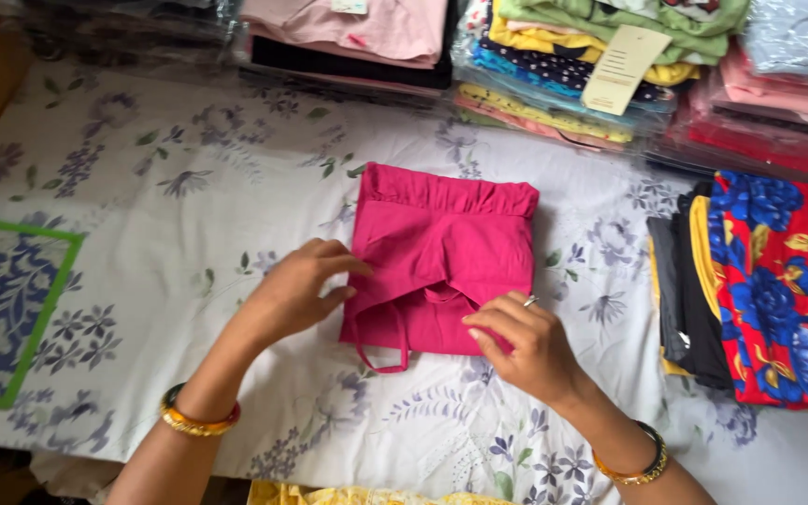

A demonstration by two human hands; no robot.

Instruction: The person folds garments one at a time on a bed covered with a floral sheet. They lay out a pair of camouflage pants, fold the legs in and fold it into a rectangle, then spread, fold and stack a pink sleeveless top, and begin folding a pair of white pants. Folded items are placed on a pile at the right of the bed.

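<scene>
Pink folded garment lies mid-sheet, its long axis running away from the person, between both hands. Left hand rests flat on the left edge, fingers extended, grasping nothing. Right hand pinches the near fold, equally close. A drawstring loop trails; the underside is hidden.

You've got a surface covered in a white sheet with grey-purple flowers, even soft light all over, stacks of bagged folded clothes along the back edge, and a red-and-blue floral pile far right.
</scene>
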